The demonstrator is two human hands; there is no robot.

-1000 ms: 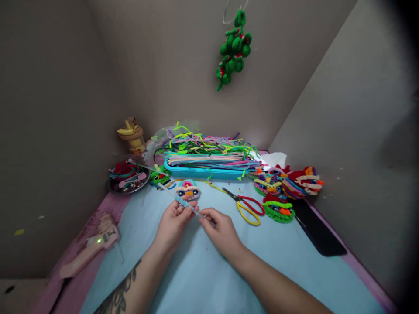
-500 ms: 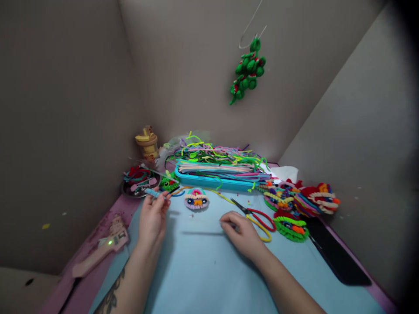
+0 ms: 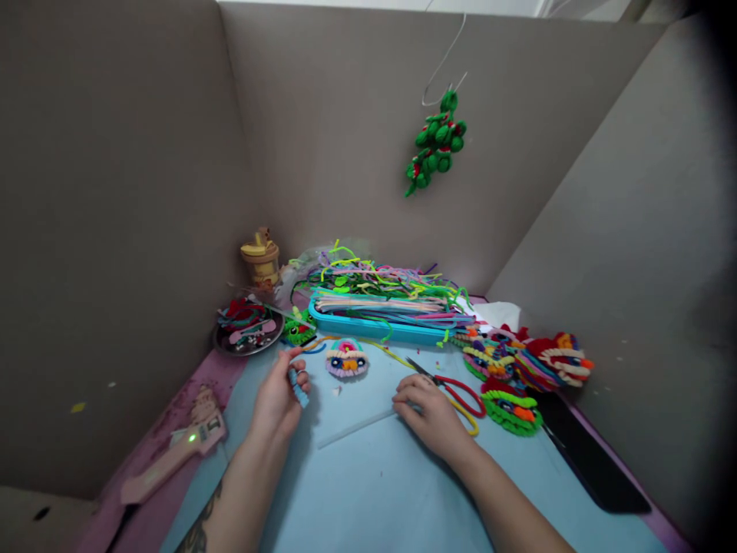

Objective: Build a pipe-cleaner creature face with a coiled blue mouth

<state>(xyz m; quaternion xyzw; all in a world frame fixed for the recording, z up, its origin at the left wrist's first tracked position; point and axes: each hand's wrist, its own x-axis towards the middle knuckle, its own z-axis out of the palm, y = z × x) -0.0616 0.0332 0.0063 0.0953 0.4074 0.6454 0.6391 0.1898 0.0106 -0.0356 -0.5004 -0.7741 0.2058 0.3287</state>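
Observation:
My left hand [image 3: 282, 399] is raised above the left side of the mat, fingers curled around a short light-blue coiled piece [image 3: 298, 389] that looks like fuzzy pipe cleaner. My right hand [image 3: 429, 411] is low over the mat, its fingers closed on the end of a pale translucent strip [image 3: 354, 430] pointing left. Between and beyond both hands lies a small fuzzy bird face [image 3: 347, 359] in lilac, pink and teal with an orange beak. Scissors [image 3: 461, 392] with red and yellow handles lie open against my right hand.
A blue tray [image 3: 380, 330] of pipe cleaners stands at the back. Finished fuzzy birds [image 3: 512, 411] and a black phone-like slab [image 3: 593, 453] are on the right. On the left are a lit glue gun [image 3: 178, 449] and a metal dish [image 3: 250, 349]. Green ornaments [image 3: 437, 142] hang behind.
My left hand has turned and come slightly lower, so the blue coil now hangs on its right side. The strip in my right hand has tilted, its left end lower. The view has tipped up.

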